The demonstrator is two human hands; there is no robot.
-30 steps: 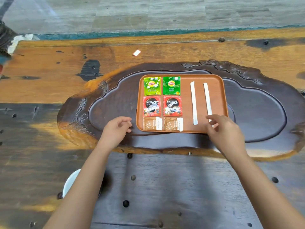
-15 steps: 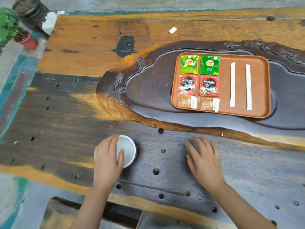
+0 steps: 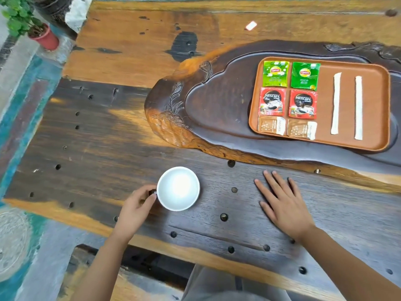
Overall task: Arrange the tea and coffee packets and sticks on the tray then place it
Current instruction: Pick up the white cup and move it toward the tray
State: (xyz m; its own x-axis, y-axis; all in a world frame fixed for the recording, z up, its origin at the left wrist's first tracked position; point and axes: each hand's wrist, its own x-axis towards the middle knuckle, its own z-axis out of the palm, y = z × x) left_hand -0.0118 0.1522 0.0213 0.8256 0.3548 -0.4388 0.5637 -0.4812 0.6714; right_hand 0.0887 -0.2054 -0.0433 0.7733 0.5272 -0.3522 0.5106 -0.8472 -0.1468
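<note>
An orange-brown tray (image 3: 378, 109) rests in the carved dark wooden tea board (image 3: 217, 109) at the upper right. On it lie two green Lipton tea packets (image 3: 275, 73), two red Nescafe coffee packets (image 3: 272, 102), two brown sachets (image 3: 271, 125) and two white sticks (image 3: 336, 103) in neat rows. A white cup (image 3: 178, 189) stands on the table near me. My left hand (image 3: 136, 208) pinches the cup's handle at its left side. My right hand (image 3: 282, 203) lies flat on the table, fingers spread, holding nothing.
The wooden table (image 3: 108, 131) has round holes and dark patches. A small white scrap (image 3: 251, 25) lies at the far side. A potted plant in a red pot (image 3: 46, 38) stands off the table's far left corner. The table's near edge runs below my hands.
Both hands left the tray and came back to the near table. My left hand moved from over the cup to its handle. My view swung left.
</note>
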